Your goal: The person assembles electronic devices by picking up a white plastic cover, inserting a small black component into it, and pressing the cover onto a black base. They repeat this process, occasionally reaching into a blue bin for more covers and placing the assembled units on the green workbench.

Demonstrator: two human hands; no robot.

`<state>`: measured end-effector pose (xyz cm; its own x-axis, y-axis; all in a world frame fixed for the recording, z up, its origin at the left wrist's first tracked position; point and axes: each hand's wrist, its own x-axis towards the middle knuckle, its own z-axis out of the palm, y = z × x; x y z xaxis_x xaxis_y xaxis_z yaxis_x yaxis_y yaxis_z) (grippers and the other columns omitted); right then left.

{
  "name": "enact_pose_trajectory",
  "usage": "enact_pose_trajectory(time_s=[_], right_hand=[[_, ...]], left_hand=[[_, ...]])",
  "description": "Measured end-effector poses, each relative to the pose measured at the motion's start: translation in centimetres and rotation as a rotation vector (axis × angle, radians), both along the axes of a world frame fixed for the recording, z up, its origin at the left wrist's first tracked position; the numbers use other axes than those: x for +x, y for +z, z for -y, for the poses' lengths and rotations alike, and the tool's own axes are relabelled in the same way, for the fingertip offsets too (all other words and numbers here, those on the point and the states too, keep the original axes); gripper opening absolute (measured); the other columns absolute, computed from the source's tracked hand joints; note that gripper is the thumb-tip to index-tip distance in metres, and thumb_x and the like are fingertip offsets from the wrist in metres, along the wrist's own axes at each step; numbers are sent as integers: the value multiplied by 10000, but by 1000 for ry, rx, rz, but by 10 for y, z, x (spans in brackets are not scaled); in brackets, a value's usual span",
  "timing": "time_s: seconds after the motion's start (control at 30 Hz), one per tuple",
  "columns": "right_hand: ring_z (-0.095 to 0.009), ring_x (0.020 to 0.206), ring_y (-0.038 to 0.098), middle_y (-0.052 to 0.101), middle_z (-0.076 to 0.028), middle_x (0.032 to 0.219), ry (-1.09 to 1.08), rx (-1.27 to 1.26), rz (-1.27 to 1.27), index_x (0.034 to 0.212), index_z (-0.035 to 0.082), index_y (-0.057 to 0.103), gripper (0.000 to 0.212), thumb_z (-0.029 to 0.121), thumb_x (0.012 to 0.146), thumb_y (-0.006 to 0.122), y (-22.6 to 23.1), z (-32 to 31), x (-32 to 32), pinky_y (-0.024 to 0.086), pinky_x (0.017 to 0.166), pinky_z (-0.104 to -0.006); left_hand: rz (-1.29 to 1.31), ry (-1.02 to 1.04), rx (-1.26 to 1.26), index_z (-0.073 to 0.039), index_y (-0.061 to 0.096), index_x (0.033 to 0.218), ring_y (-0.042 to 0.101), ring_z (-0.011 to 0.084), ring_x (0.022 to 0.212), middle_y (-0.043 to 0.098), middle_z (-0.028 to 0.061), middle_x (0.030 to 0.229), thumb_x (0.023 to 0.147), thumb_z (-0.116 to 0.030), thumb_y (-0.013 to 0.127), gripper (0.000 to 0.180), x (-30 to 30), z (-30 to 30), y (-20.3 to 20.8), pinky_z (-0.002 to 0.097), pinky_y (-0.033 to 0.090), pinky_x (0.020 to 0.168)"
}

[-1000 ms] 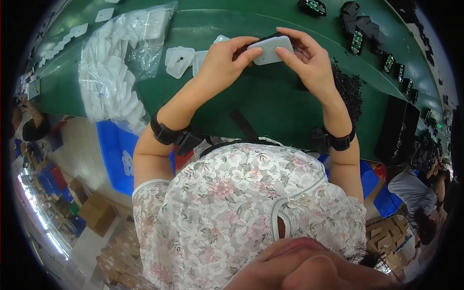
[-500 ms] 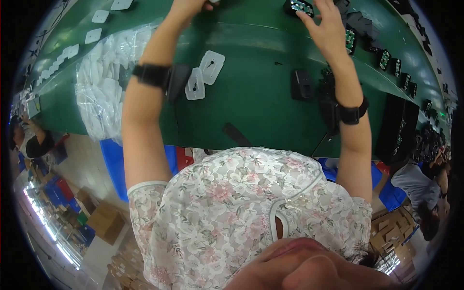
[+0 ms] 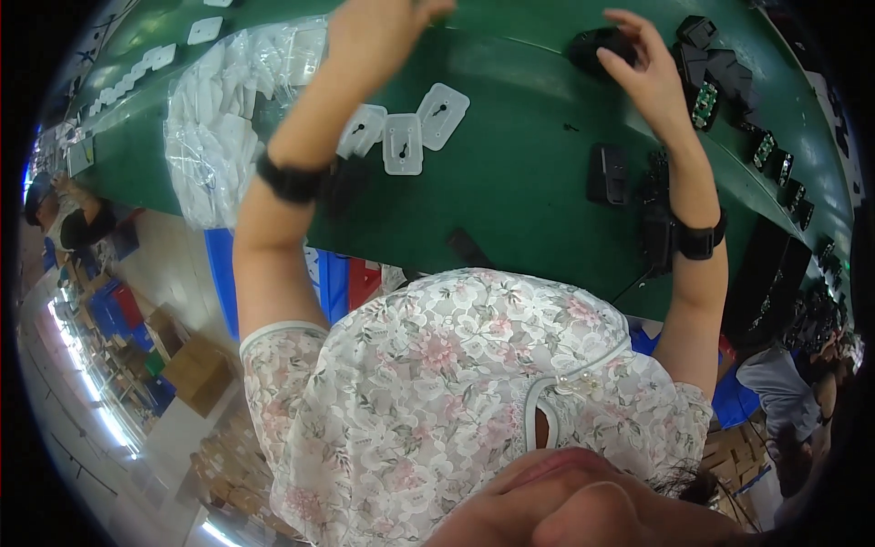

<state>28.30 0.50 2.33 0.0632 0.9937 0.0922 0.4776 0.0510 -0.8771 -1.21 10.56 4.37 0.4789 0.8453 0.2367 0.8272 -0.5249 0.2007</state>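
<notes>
My right hand [image 3: 649, 82] curves its thumb and fingers round the right end of a small black plastic housing [image 3: 592, 51] at the far side of the green table. My left hand [image 3: 378, 41] is raised at the top edge, its fingers smeared and partly cut off, so whether it holds anything is hidden. Below it lie three white plastic covers: one beside my forearm [image 3: 363, 132], a middle cover [image 3: 392, 157] and a right-hand cover [image 3: 453, 102], each with a small black piece inside. A black box-shaped device [image 3: 608, 173] lies below my right hand.
A clear plastic bag [image 3: 214, 137] of white parts lies left of my left arm. Black housings [image 3: 720, 73] and several green circuit boards [image 3: 704, 105] line the right. A black bin [image 3: 766, 264] stands near the right edge. People work at both sides.
The view has shifted. The housing at my right hand no longer shows its green board, only black. My left hand has come nearer. A third white cover shows beside my left forearm.
</notes>
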Motion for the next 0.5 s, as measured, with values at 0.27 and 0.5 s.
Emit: enact_pose_trajectory(time_s=[0.27,0.5], right_hand=[[-209,1025,604,631,-96,1109,-63,67,396,1201,57,578,391,128,829,674,6,24,-14,447,916,-312],[-255,1022,613,631,-124,1126,-88,100,438,1202,49,578,384,110,833,667,7,20,-19,465,900,-325]], left_hand=[[-165,-223,2,-42,537,999,529,250,946,552,84,995,741,-263,704,379,-15,99,-13,362,422,810],[220,-500,69,-53,535,1135,525,245,1081,565,72,1094,734,-78,655,419,28,87,-41,379,405,923]])
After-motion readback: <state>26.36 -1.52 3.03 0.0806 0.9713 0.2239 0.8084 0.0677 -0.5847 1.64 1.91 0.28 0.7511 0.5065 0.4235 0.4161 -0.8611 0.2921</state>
